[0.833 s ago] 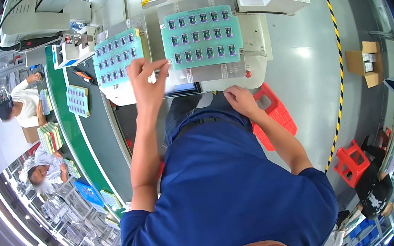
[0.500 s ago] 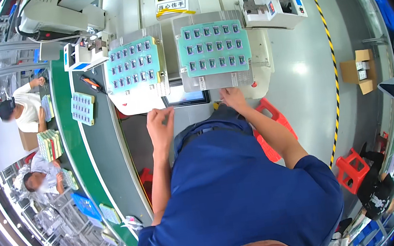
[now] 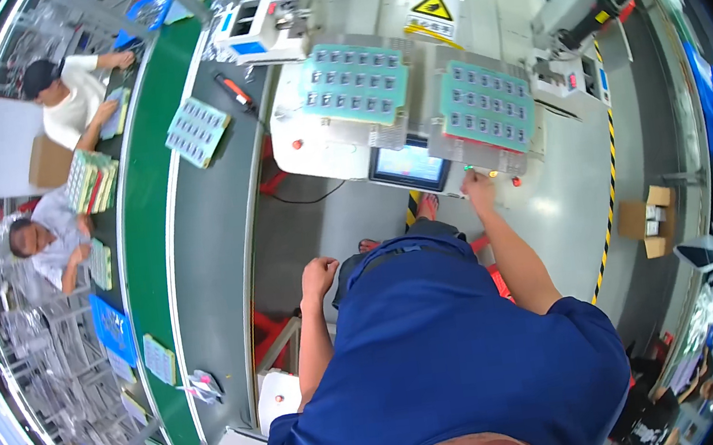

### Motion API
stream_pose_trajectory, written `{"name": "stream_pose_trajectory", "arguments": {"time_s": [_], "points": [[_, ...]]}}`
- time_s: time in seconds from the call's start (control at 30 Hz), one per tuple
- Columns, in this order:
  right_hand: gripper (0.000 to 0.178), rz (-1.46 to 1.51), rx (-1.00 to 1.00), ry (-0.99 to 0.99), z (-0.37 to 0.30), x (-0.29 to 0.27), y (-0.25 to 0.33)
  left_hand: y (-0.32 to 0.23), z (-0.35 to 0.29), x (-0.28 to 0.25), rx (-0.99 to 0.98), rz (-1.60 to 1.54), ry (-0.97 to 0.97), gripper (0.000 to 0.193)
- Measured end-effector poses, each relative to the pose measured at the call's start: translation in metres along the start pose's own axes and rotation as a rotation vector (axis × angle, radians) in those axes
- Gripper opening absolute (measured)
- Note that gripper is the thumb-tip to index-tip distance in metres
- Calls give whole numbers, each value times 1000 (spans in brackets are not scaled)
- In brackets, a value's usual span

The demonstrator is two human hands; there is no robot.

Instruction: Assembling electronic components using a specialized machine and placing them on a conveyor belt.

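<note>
Buttons [image 3: 493, 175] along the front lip of the white machine [image 3: 319, 138] are what the right hand [image 3: 479, 191] reaches for: the arm stretches forward and the hand sits right at a small lit green button, with a red one just beside it. Whether a fingertip actually presses it I cannot tell, nor whether the fingers are spread or bunched; the hand is too small and turned away.

Two teal trays rest on the machine's top, each filled with rows of small dark parts. The left tray [image 3: 353, 82] and the right tray [image 3: 486, 105] lie side by side on tilted metal plates, angled toward the person, likely so the parts face the worker and stay seated in their pockets. Between and below them a small screen [image 3: 407, 165] faces up at the same slant, easy to read from where the person stands.

The left hand [image 3: 319, 279] hangs free near the waist, fingers curled loosely together around nothing, well apart from the machine; only one hand seems needed at the controls.

To the left runs a green-edged conveyor [image 3: 199, 242] carrying another teal tray [image 3: 197, 132], lying flat. Two other people [image 3: 73, 88] work on its far side.
</note>
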State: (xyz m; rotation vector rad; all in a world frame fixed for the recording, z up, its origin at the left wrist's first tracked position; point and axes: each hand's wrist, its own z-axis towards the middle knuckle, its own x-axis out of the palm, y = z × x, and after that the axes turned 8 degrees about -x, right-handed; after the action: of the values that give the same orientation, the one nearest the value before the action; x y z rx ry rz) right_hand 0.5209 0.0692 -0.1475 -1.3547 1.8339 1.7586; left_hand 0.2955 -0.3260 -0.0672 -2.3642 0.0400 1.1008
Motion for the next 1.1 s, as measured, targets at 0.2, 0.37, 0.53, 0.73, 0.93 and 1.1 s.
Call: {"name": "stream_pose_trajectory", "arguments": {"time_s": [0.2,0.37,0.53,0.73,0.93,1.1], "points": [[41,290,202,35,1,7,2,35,-13,0,-118,-47,80,25],[31,184,154,217,-29,25,1,38,-8,-12,-58,-116,-9,26],[28,228,-42,354,-60,40,42,28,10,-33,2,-192,21,28],[16,152,-560,118,-67,-8,194,-49,71,-95,104,-318,42,26],[36,30,-527,-239,33,0,224,-170,174,-158,342,-555,-348,24],[39,4,-389,-156,107,9,214,-225,260,-161,304,-394,-319,31]]}}
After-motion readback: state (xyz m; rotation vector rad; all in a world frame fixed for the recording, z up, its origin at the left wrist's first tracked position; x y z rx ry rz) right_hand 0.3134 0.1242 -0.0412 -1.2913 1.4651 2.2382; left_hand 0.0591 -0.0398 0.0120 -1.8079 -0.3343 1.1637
